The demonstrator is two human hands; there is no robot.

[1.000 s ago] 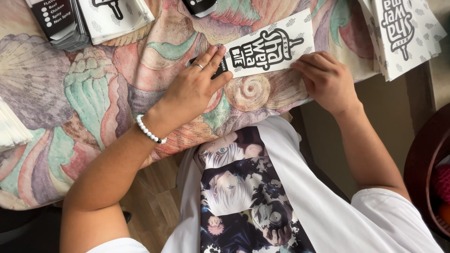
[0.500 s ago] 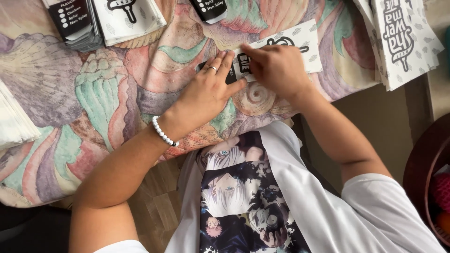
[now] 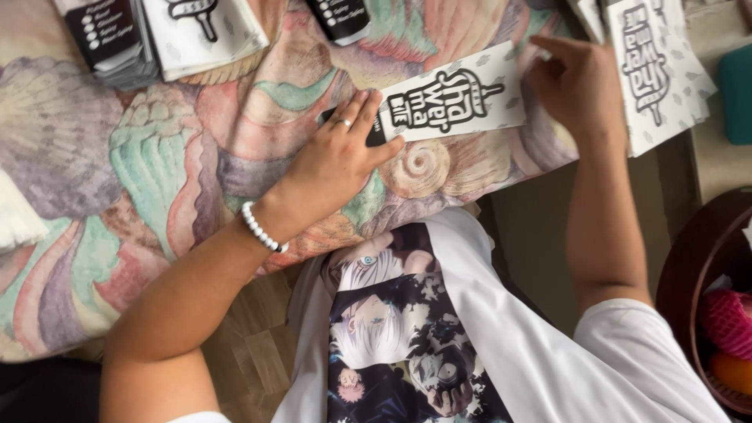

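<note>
- I see the left hand [image 3: 333, 168] lying flat on the tablecloth [image 3: 117, 180], palm down and fingers spread, clasping nothing. A ring sits on one finger, and a bracelet [image 3: 261, 229] of white beads circles the wrist.
- The fingertips of that hand press on the dark end of a long paper sleeve [image 3: 454, 102], white with bold black lettering and small grey specks. The sleeve lies flat on the cloth, tilted so that its right end sits higher in view.
- The right hand [image 3: 576, 82] is at the sleeve's right end, fingers bent and touching its edge. I cannot tell whether it pinches the paper or only rests against it.
- The sleeve therefore lies between the two hands, near the table's front edge, just above a spiral shell printed on the cloth.
- The cloth has large shells in pink, green and purple.
- Just right of the right hand lies a stack of white sleeves [image 3: 658, 70] of the same kind, hanging slightly over the table's edge.
- At top left sit a pile of dark cards [image 3: 110, 39] and, beside it, another white stack [image 3: 207, 31]. One more dark card [image 3: 341, 17] lies at top centre.
- Below the table I see a white shirt [image 3: 501, 345] with a dark printed picture.
- At the far right stands a dark red bowl [image 3: 693, 274] with something pink and something orange inside.
</note>
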